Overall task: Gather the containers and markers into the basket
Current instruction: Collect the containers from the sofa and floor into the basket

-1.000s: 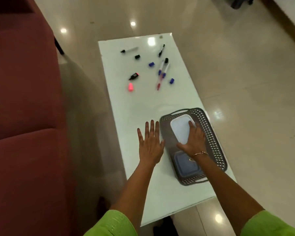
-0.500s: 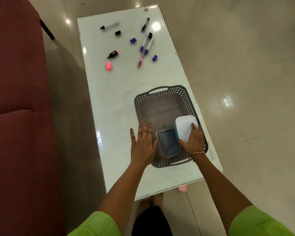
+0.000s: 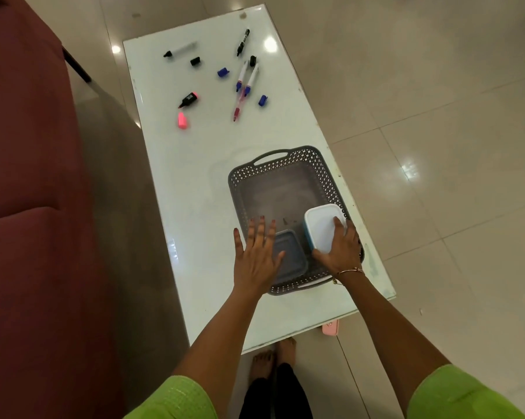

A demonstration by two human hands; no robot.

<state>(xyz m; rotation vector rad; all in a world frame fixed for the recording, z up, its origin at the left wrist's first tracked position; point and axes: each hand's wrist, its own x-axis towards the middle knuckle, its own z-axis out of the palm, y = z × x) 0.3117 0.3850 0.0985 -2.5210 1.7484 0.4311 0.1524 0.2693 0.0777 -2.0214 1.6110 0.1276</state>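
Note:
A grey perforated basket (image 3: 321, 170) sits near the front right of the white table (image 3: 194, 182). Inside it, at the near end, lie a grey-lidded container (image 3: 291, 255) and a white-lidded container with a blue base (image 3: 321, 228). My right hand (image 3: 341, 249) grips the white container's near edge. My left hand (image 3: 256, 255) hovers flat with fingers spread over the basket's near left corner, partly covering the grey container. Markers and loose caps lie scattered at the far end: a pink highlighter (image 3: 189, 99), its pink cap (image 3: 182, 120), a red pen (image 3: 237, 107) and two blue markers (image 3: 246, 80).
A dark red sofa (image 3: 28, 176) runs along the left of the table. A black marker (image 3: 243, 42), another marker (image 3: 179, 51) and blue caps (image 3: 223, 72) lie at the far end. Shiny tiled floor (image 3: 436, 146) is on the right. My bare feet show below the near table edge.
The white container has moved from the basket's middle to its near right corner under my right hand. My left hand shifted from the table onto the basket's near left corner. The view tilted.

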